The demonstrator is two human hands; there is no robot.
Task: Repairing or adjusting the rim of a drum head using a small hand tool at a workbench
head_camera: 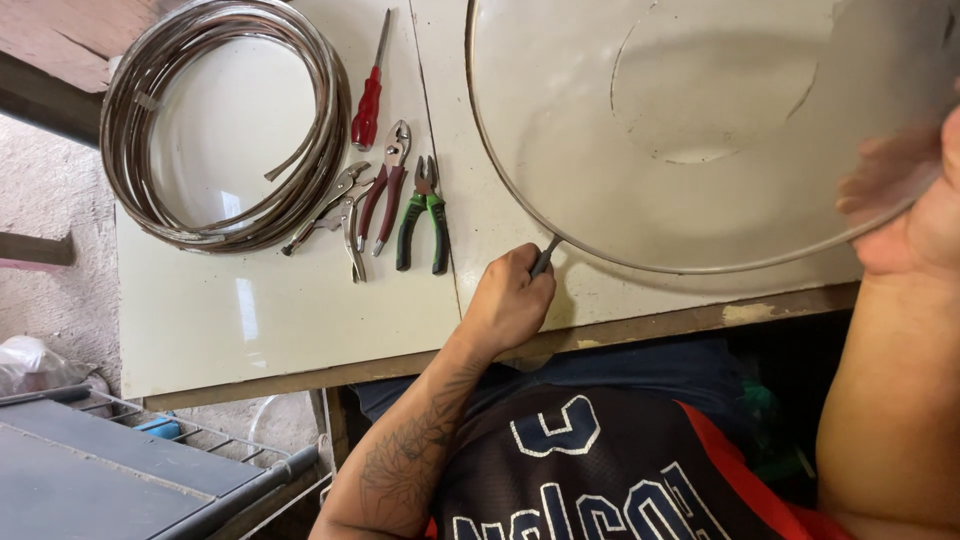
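Left hand (508,300) fisted around a thin metal tool (545,257) touching the rim of a big round translucent cover (700,140) on the bench (250,320); right hand (915,215) gripping its far edge, fingers blurred; pliers (422,215) nearby.

surface: cream worktable (250,330) | floor: bare concrete (50,200) | lower left: grey wire rack (150,450)

Left hand (510,300) fisted, fingers curled; right hand (915,200) raised (blurred).

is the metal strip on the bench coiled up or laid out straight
Coiled: the metal strip lies in a round, many-looped hoop on the bench, one loose end crossing inside, beside the red screwdriver.
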